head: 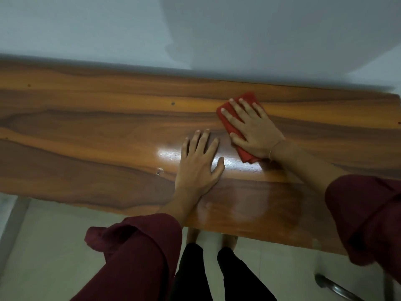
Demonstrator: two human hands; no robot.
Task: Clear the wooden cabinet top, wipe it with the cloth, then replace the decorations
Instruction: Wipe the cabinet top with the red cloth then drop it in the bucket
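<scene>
The wooden cabinet top (97, 127) stretches across the view, glossy, with no decorations on it. A folded red cloth (247, 154) lies on it right of centre. My right hand (253, 129) presses flat on the cloth, fingers spread and pointing toward the wall. Just left of it, my left hand (199, 164) rests flat on the bare wood with fingers apart, holding nothing. Both arms wear dark red sleeves.
A pale wall (195, 29) runs right behind the cabinet's far edge. The tiled floor (54, 246) lies below the near edge, with my legs and feet there. A curved metal piece (334, 287) shows at the bottom right on the floor.
</scene>
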